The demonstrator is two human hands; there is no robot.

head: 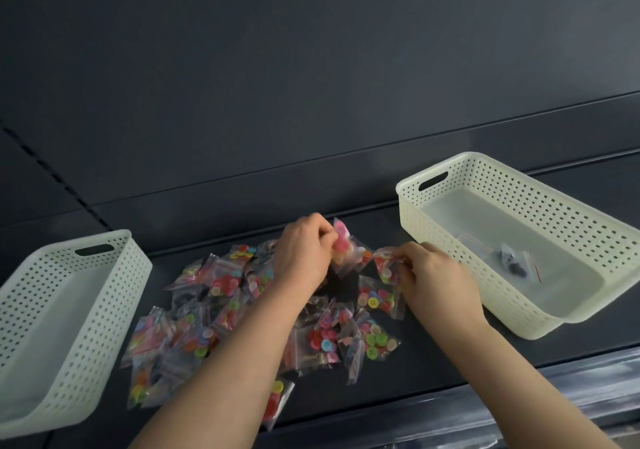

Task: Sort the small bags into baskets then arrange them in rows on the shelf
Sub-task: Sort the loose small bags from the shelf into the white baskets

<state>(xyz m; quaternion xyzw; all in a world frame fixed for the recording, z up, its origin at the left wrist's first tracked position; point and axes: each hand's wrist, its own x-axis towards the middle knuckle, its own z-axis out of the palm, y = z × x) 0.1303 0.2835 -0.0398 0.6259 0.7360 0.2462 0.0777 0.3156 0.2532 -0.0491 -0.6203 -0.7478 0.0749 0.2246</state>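
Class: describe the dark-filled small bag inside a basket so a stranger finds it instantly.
Start at the cream perforated plastic basket on the right. On its floor lies a small clear plastic bag. Unlike the colourful button bags piled outside, it holds dark pieces.

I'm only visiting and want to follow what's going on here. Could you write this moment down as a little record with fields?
setting: dark shelf
pile: small clear bags of coloured buttons, heaped between the two baskets
left basket: no bags seen inside
right basket: a bag of dark pieces lies in it
left hand: holds a bag of pink buttons above the pile
right hand: pinches a bag of red and green buttons
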